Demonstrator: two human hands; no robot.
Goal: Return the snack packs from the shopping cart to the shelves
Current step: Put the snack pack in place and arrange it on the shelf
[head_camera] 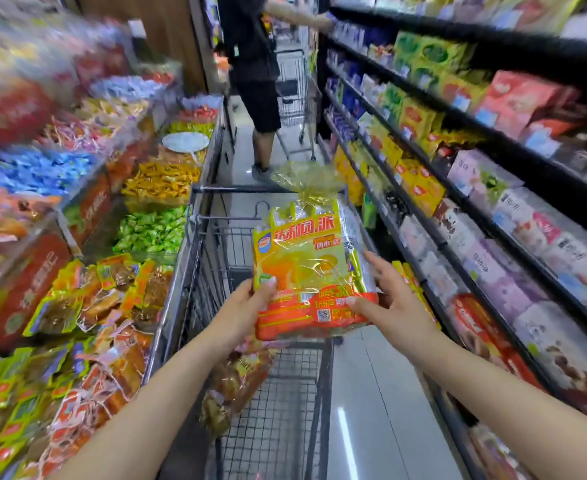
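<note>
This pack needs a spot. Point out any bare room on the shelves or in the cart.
Cart: its far end, behind the pack, shows bare mesh; the near end holds a brown bag. Right shelves look packed; one dark gap sits beside the pink boxes. Left bins are heaped full.

Large red characters with a white outline — 达利园·派 — are printed across the top of the yellow snack pack (306, 268) at the centre of the frame. A small round blue brand logo is set at the left of that line, its wording too small to be read. A QR code is printed on the orange band at the pack's lower edge. White characters are carried on the red boxes (25, 292) at the lower left — blurred, not readable.
</note>
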